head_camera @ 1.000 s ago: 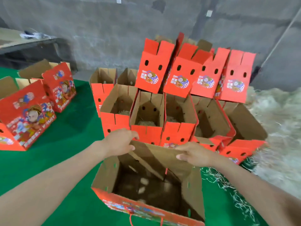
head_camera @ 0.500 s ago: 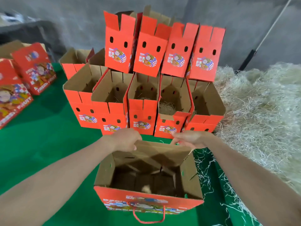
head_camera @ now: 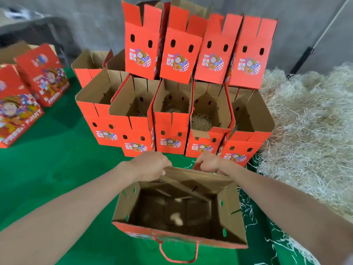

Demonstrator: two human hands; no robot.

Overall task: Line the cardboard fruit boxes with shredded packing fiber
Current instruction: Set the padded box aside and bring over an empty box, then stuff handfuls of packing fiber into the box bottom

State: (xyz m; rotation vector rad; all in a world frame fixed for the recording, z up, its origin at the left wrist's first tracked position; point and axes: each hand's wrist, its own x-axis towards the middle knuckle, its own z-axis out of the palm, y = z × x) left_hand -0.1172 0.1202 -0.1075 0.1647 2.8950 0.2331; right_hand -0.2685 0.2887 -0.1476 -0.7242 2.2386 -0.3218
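Observation:
An open red cardboard fruit box (head_camera: 232, 222) with a red cord handle stands on the green table right in front of me, its brown inside bare of fiber. My left hand (head_camera: 150, 165) grips the far flap of this box at its left corner. My right hand (head_camera: 209, 163) grips the same flap at its right corner. A big heap of pale shredded packing fiber (head_camera: 309, 127) lies to the right. Beyond my hands stands a row of open red boxes (head_camera: 172, 119), some with fiber at the bottom.
A second tier of red boxes (head_camera: 179, 44) is stacked on the back of the row. Closed printed boxes (head_camera: 40, 73) sit at the far left on the green cloth (head_camera: 47, 169). Loose fiber strands lie on the cloth by the near box's right side.
The box turned square to me and its far flap was lifted from lying over the opening. Both hands slid farther away along the flap. The view swung right, showing more fiber.

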